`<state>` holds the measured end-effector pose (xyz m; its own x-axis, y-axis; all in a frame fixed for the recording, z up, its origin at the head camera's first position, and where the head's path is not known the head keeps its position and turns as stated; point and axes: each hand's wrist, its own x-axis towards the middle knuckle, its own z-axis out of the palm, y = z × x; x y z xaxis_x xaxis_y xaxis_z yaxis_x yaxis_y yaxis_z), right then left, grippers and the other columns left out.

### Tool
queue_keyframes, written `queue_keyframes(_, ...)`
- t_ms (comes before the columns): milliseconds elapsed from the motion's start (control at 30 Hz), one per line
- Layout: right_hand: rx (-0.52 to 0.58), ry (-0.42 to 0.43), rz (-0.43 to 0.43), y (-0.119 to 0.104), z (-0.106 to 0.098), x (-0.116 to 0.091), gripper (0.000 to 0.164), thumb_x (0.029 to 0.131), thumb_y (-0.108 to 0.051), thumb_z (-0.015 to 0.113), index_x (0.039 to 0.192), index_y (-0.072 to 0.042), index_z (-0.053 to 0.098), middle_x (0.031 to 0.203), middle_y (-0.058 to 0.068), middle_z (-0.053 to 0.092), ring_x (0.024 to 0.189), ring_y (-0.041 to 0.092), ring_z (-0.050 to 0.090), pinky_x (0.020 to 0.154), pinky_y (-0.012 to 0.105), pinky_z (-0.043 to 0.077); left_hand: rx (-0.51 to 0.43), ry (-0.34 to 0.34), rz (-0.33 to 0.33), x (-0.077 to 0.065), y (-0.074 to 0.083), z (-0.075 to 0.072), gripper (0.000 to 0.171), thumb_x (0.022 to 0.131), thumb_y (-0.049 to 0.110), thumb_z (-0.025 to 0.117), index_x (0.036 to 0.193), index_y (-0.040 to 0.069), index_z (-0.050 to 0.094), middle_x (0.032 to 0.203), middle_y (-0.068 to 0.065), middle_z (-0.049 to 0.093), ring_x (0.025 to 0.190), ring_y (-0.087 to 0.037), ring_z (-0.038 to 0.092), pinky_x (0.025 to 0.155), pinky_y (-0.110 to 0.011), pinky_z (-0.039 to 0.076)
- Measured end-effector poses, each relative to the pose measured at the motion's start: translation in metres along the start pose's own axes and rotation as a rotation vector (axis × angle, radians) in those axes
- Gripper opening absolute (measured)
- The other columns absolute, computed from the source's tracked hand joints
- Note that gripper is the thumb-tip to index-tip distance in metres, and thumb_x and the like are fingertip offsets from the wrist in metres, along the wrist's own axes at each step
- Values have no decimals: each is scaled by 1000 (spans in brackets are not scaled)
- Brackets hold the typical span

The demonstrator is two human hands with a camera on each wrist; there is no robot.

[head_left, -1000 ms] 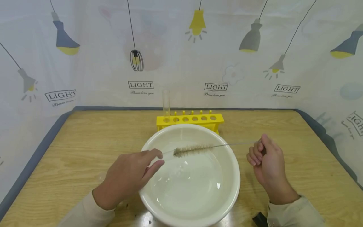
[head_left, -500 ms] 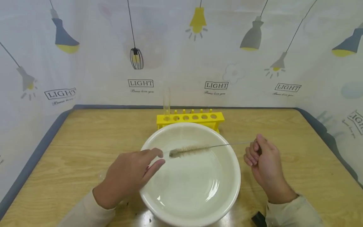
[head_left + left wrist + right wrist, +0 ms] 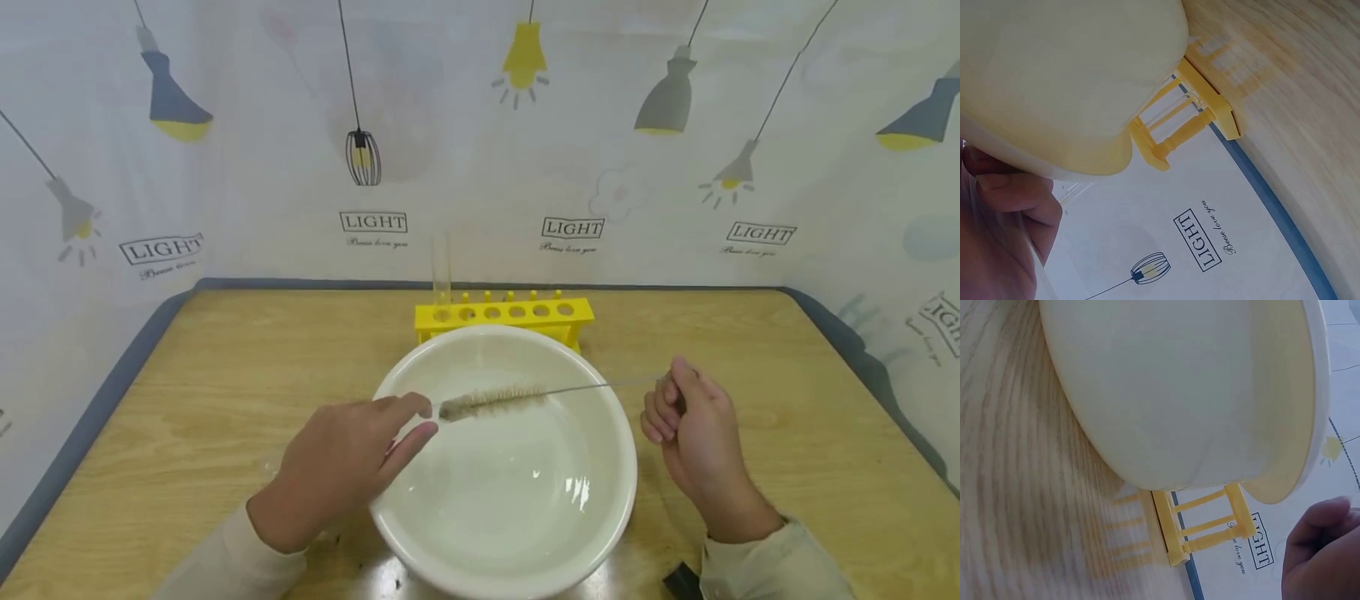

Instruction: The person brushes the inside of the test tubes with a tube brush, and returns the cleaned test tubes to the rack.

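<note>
My left hand [image 3: 341,467] holds a clear glass test tube [image 3: 1077,192] over the left side of the white basin [image 3: 626,500]. Most of the tube is hidden by the fingers or too transparent to follow. My right hand [image 3: 701,450], right of the basin, pinches the thin wire handle of a test tube brush [image 3: 498,402] with curled fingers. The brush lies almost level above the basin, its tan bristles pointing left and its darker tip close to the left fingertips. How far the bristles sit inside the tube, I cannot tell. Only part of the right hand shows in its wrist view.
Behind the basin stands a yellow test tube rack [image 3: 517,312], with one clear tube [image 3: 441,271] upright in its leftmost hole. A black object [image 3: 682,581] lies near the right sleeve. Something small and clear [image 3: 272,462] is partly hidden behind the left hand.
The right hand has moved slightly left, bringing the brush tip closer to the left fingertips. The left hand has stayed nearly still. Reflections in the basin have shifted.
</note>
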<state>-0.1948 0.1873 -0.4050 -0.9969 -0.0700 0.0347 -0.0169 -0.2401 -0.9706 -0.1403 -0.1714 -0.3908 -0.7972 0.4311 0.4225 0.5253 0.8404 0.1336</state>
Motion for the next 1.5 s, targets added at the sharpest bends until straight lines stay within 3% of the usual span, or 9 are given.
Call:
queue_keyframes(633, -30, -8, -34, 3, 6, -2, 43, 108, -37, 41, 72, -14, 41, 56, 0, 29, 47, 19, 24, 46, 33, 23, 19, 30, 27, 1, -1, 1, 18, 101, 40, 55, 105, 24, 61, 67, 13, 61, 50, -1, 38, 43, -17, 26)
queue_keyframes(1133, -98, 13, -9, 5, 10, -6, 44, 107, -39, 42, 72, -12, 41, 55, -5, 34, 46, 16, 30, 44, 30, 31, 36, 41, 50, -1, 0, 2, 23, 102, 42, 52, 104, 22, 62, 65, 11, 59, 49, -2, 38, 43, -18, 27)
queue_keyframes(1500, -116, 10, -30, 6, 12, -6, 45, 107, -39, 41, 72, -11, 40, 55, -2, 33, 47, 20, 26, 44, 32, 27, 49, 40, 36, -1, 1, 3, 24, 102, 42, 51, 103, 20, 61, 62, 12, 53, 49, -2, 36, 42, -18, 25)
